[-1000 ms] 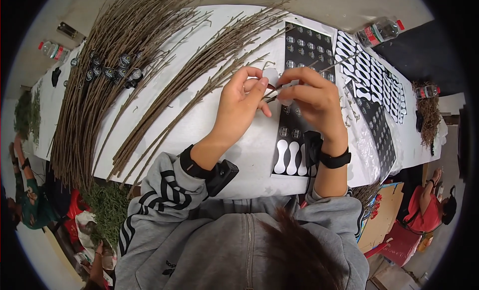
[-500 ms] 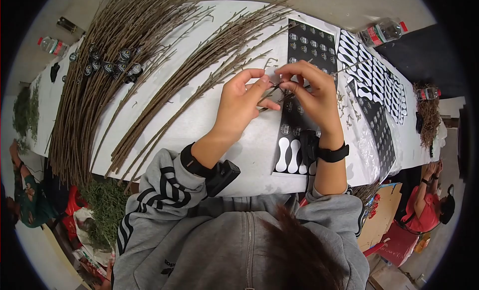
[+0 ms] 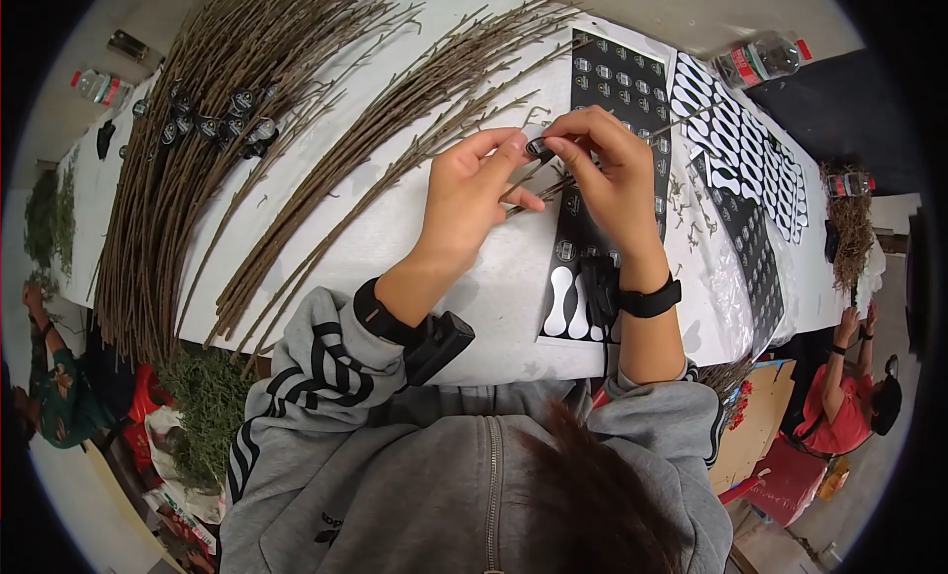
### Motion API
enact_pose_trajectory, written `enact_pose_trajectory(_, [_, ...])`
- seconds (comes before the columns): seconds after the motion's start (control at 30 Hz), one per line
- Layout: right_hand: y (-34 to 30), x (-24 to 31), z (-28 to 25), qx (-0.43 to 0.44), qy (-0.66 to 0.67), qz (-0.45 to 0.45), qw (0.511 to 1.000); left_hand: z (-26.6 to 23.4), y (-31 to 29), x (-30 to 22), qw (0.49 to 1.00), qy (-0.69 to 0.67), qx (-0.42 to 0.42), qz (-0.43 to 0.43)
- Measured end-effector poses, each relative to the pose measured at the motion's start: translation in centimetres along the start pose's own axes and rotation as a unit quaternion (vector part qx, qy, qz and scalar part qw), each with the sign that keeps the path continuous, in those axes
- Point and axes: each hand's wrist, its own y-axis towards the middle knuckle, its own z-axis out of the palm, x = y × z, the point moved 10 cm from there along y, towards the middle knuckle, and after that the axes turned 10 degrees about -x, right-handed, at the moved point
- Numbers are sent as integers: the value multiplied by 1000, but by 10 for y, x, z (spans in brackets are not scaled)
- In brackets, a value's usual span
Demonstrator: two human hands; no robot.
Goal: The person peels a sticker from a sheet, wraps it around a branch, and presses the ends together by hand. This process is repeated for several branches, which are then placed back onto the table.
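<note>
My left hand and my right hand meet above the table's middle. Between their thumbs and forefingers is a small black sticker label with a round print. A thin brown twig runs under the right hand toward the left hand's lower fingers, partly hidden by them. Below the hands lies a black sheet of round-printed stickers. Left of the hands, loose bare twigs lie in a slanting row. Farther left is a large pile of twigs with several black labels wrapped on it.
White peel-off sheets with dumbbell-shaped labels and clear plastic film lie at right. Plastic bottles stand around the white table. Co-workers work at the far left and right edges. Green foliage sits below the table edge at left.
My fingertips have parted slightly, and the black label's round printed face now shows between them. My right hand has shifted slightly up and left.
</note>
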Motion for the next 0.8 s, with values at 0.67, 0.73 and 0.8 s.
enact_pose_trajectory(0.67, [1, 1, 0, -6, -20, -14, 1000, -2, 2, 2, 999, -28, -14, 5])
enact_pose_trajectory(0.73, [1, -2, 0, -10, -8, -10, 1000, -1, 3, 2, 1000, -27, -8, 1])
enact_pose_trajectory(0.8, [0, -5, 1, -7, 0, -3, 1000, 0, 3, 2, 1000, -27, -4, -2])
